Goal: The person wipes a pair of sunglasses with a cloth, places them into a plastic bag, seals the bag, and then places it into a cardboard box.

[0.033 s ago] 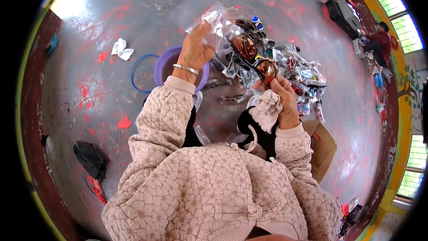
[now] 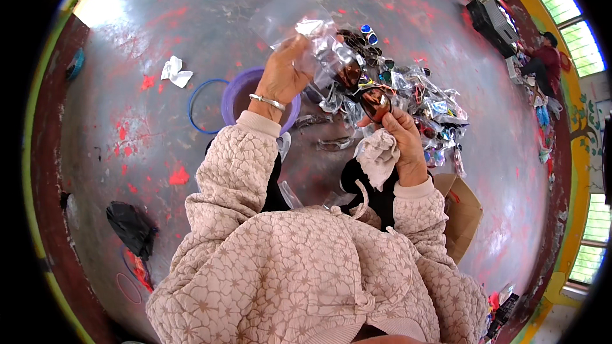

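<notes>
My left hand (image 2: 285,71), with a metal bangle at the wrist, is closed on a clear plastic bag (image 2: 290,19). The bag's mouth reaches over one end of a pair of sunglasses (image 2: 376,103) with amber-brown lenses. At the other end, my right hand (image 2: 408,143) pinches the frame between thumb and fingers. A crumpled whitish cloth (image 2: 378,156) is also tucked in that hand. Behind the sunglasses lies a heap of bagged eyewear (image 2: 433,105) on the floor. Clear plastic hides part of the nearer-to-left lens.
A purple basin (image 2: 233,99) stands left of my legs, beside a blue hoop (image 2: 191,111). White cloth (image 2: 175,72) and a black bag (image 2: 129,228) lie farther left. An open cardboard box (image 2: 462,213) is at my right. Another person (image 2: 545,60) sits by the far right wall.
My left hand has shifted right with the plastic bag, which now covers more of the left lens. The sunglasses have moved slightly left and down.
</notes>
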A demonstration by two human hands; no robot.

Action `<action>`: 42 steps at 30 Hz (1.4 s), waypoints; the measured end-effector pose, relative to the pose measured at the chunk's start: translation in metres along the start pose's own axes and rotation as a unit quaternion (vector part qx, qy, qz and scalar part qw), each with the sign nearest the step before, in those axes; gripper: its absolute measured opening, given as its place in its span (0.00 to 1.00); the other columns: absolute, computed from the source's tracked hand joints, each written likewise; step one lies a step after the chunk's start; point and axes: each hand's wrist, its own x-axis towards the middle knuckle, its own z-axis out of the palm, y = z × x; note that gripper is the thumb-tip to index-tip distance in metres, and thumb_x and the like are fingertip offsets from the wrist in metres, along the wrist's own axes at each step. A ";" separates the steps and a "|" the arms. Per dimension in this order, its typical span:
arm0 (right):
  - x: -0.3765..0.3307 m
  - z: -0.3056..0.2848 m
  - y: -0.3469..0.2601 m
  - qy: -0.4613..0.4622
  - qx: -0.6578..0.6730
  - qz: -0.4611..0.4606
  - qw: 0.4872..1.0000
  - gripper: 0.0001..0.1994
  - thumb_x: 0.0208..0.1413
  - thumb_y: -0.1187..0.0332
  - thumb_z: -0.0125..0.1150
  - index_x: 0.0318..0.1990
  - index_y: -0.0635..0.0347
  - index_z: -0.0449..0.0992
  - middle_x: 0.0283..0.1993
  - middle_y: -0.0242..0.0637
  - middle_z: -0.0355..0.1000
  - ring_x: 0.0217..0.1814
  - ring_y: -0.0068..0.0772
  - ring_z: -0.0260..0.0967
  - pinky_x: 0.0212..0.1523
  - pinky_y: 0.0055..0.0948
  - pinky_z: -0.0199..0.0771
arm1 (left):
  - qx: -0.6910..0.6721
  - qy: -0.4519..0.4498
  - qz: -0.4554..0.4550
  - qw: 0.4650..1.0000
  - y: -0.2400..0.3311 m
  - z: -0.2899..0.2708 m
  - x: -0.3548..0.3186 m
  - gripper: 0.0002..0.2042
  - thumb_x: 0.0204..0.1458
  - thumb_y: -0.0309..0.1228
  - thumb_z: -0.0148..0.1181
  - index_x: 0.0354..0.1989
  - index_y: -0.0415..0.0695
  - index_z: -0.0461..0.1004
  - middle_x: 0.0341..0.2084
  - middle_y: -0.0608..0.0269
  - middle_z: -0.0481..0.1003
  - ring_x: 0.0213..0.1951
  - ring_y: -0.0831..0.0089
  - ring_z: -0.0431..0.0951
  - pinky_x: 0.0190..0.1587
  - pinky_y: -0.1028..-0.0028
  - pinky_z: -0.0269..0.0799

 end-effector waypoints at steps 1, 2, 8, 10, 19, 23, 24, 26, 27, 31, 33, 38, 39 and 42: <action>0.003 0.001 0.001 -0.012 0.007 0.004 1.000 0.09 0.57 0.69 0.50 0.40 0.65 0.72 0.37 0.46 0.73 0.34 0.27 0.73 0.30 0.21 0.76 | 0.004 -0.019 -0.016 1.000 -0.002 0.008 -0.002 0.18 0.58 0.30 0.42 0.53 0.32 0.57 0.51 0.43 0.64 0.52 0.57 0.68 0.50 0.67 0.72; 0.006 0.005 0.002 -0.007 0.001 0.002 1.000 0.09 0.57 0.69 0.49 0.40 0.66 0.72 0.38 0.45 0.73 0.34 0.26 0.73 0.30 0.21 0.76 | 0.008 -0.039 -0.031 0.999 -0.005 0.013 -0.003 0.17 0.58 0.30 0.41 0.53 0.31 0.57 0.51 0.43 0.64 0.51 0.57 0.69 0.49 0.67 0.72; 0.015 0.013 0.015 0.044 -0.066 -0.046 0.996 0.08 0.57 0.67 0.52 0.37 0.62 0.73 0.29 0.28 0.70 0.21 0.08 0.57 0.23 0.12 0.62 | 0.087 -0.067 0.004 0.994 -0.019 0.017 -0.006 0.27 0.52 0.37 0.52 0.58 0.40 0.54 0.53 0.45 0.63 0.52 0.56 0.68 0.50 0.65 0.69; 0.017 0.024 0.016 0.064 -0.089 -0.051 0.993 0.08 0.57 0.67 0.52 0.38 0.63 0.73 0.26 0.21 0.66 0.23 0.07 0.57 0.24 0.11 0.61 | 0.100 -0.053 0.038 0.993 -0.027 0.018 -0.005 0.30 0.48 0.36 0.58 0.58 0.42 0.54 0.52 0.45 0.64 0.52 0.56 0.68 0.52 0.64 0.68; 0.034 0.030 0.023 0.123 -0.363 -0.141 0.913 0.07 0.54 0.71 0.52 0.35 0.66 0.73 0.22 0.27 0.65 0.24 0.13 0.55 0.26 0.18 0.58 | 0.118 0.007 -0.073 0.990 -0.034 0.020 -0.010 0.24 0.43 0.26 0.57 0.53 0.42 0.62 0.43 0.53 0.71 0.45 0.64 0.73 0.49 0.68 0.69; 0.040 0.032 0.019 0.122 -0.409 -0.193 0.883 0.08 0.52 0.71 0.54 0.36 0.69 0.72 0.23 0.38 0.68 0.24 0.20 0.61 0.27 0.22 0.63 | 0.165 0.002 -0.097 0.982 -0.043 0.022 -0.015 0.20 0.45 0.29 0.56 0.48 0.38 0.66 0.38 0.54 0.74 0.44 0.65 0.73 0.49 0.68 0.68; 0.042 0.030 0.019 0.110 -0.402 -0.202 0.886 0.08 0.52 0.71 0.54 0.36 0.69 0.72 0.24 0.39 0.69 0.23 0.21 0.62 0.27 0.23 0.63 | 0.173 0.005 -0.113 0.979 -0.044 0.023 -0.015 0.19 0.45 0.29 0.57 0.47 0.37 0.67 0.38 0.54 0.74 0.44 0.65 0.73 0.49 0.68 0.67; 0.041 0.022 0.016 0.088 -0.421 -0.186 0.884 0.09 0.51 0.71 0.55 0.36 0.68 0.72 0.24 0.43 0.70 0.22 0.27 0.65 0.27 0.25 0.64 | 0.189 0.013 -0.143 0.971 -0.044 0.022 -0.016 0.19 0.45 0.30 0.58 0.46 0.37 0.68 0.38 0.54 0.74 0.44 0.65 0.73 0.50 0.68 0.67; 0.041 0.017 0.018 0.084 -0.424 -0.176 0.884 0.09 0.51 0.71 0.55 0.36 0.68 0.72 0.24 0.44 0.70 0.22 0.30 0.65 0.27 0.26 0.65 | 0.189 0.004 -0.150 0.970 -0.046 0.022 -0.016 0.18 0.45 0.30 0.58 0.45 0.37 0.68 0.38 0.54 0.74 0.44 0.66 0.73 0.50 0.68 0.67; 0.042 0.025 0.015 0.117 -0.477 -0.242 0.837 0.09 0.51 0.70 0.55 0.37 0.67 0.73 0.25 0.46 0.71 0.23 0.42 0.68 0.28 0.30 0.66 | 0.204 0.005 -0.167 0.965 -0.063 0.016 -0.016 0.16 0.47 0.32 0.58 0.43 0.37 0.70 0.39 0.55 0.74 0.44 0.67 0.73 0.50 0.69 0.66; 0.043 0.026 0.005 0.103 -0.496 -0.205 0.837 0.08 0.52 0.73 0.53 0.38 0.68 0.72 0.29 0.44 0.71 0.28 0.36 0.69 0.32 0.27 0.67 | 0.205 0.006 -0.147 0.968 -0.072 0.013 -0.015 0.15 0.50 0.34 0.57 0.43 0.38 0.71 0.41 0.56 0.74 0.44 0.68 0.73 0.50 0.70 0.66; 0.042 0.019 0.002 0.084 -0.450 -0.163 0.874 0.11 0.53 0.74 0.52 0.43 0.68 0.69 0.35 0.44 0.71 0.35 0.32 0.70 0.38 0.26 0.67 | 0.182 0.002 -0.179 0.967 -0.072 0.009 -0.015 0.19 0.53 0.40 0.53 0.47 0.38 0.68 0.45 0.55 0.71 0.47 0.67 0.71 0.52 0.69 0.65; 0.040 0.016 0.006 0.086 -0.431 -0.187 0.878 0.12 0.53 0.73 0.52 0.44 0.67 0.69 0.35 0.45 0.72 0.35 0.35 0.70 0.37 0.27 0.67 | 0.154 0.015 -0.195 0.969 -0.072 0.008 -0.014 0.20 0.54 0.41 0.51 0.49 0.38 0.67 0.46 0.55 0.70 0.48 0.67 0.70 0.52 0.69 0.64; 0.036 0.013 0.009 0.091 -0.424 -0.258 0.863 0.11 0.52 0.76 0.53 0.44 0.67 0.68 0.35 0.43 0.72 0.35 0.28 0.71 0.37 0.24 0.69 | 0.089 -0.031 -0.146 0.985 -0.068 0.014 -0.010 0.21 0.56 0.42 0.47 0.51 0.38 0.64 0.47 0.56 0.69 0.49 0.67 0.69 0.52 0.68 0.64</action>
